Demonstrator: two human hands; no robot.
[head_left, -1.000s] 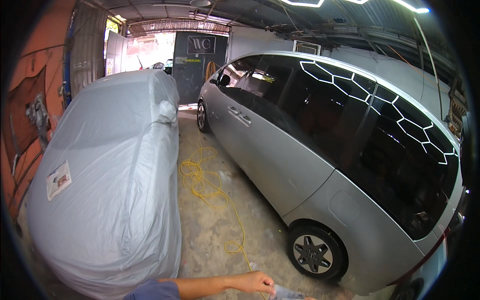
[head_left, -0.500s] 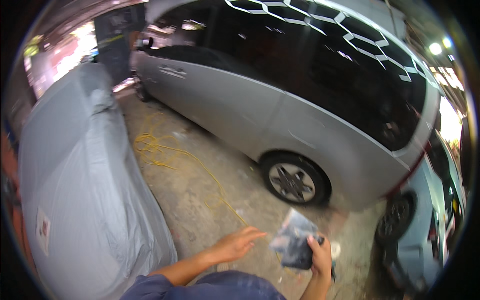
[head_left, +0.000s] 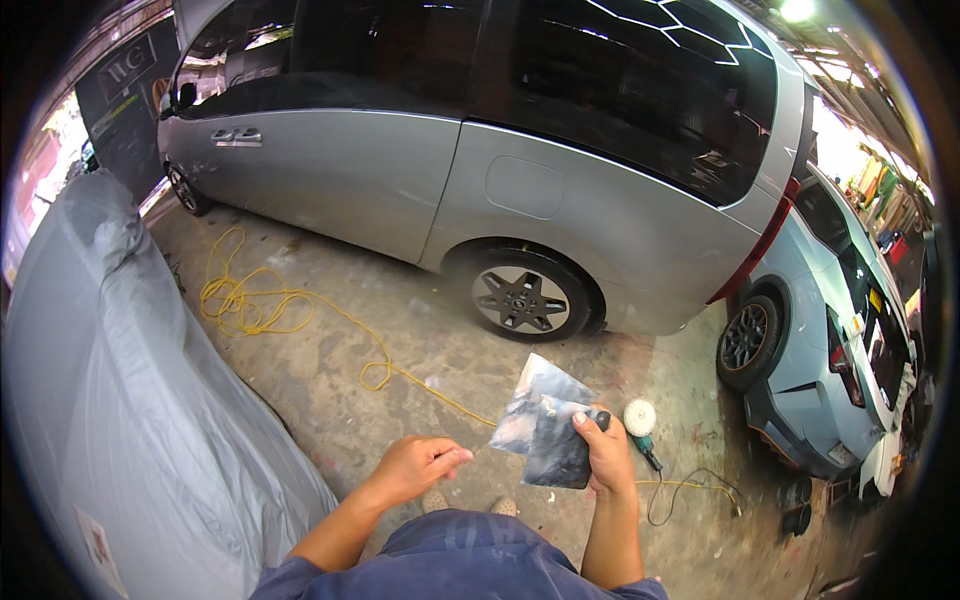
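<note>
My right hand (head_left: 605, 452) grips two flat, shiny dark-grey sheets (head_left: 545, 420), held up in front of my chest with the thumb on top. A little to its left is my left hand (head_left: 418, 466), fingers loosely curled and holding nothing, a short gap from the sheets. Below the hands, on the concrete floor, lies a polishing machine (head_left: 640, 425) with a round white pad, just right of my right hand. The silver van's rear wheel (head_left: 521, 298) is straight ahead beyond the sheets.
A silver van (head_left: 480, 170) fills the upper view. A car under a grey cover (head_left: 110, 400) stands at left. A pale blue car (head_left: 830, 340) is parked at right. A yellow cable (head_left: 300, 320) snakes across the concrete floor (head_left: 340, 390) toward the polisher.
The view has swung down and to the right toward the van's rear wheel. My right hand now holds the sheets higher and clearer; my left hand has drawn back slightly from them.
</note>
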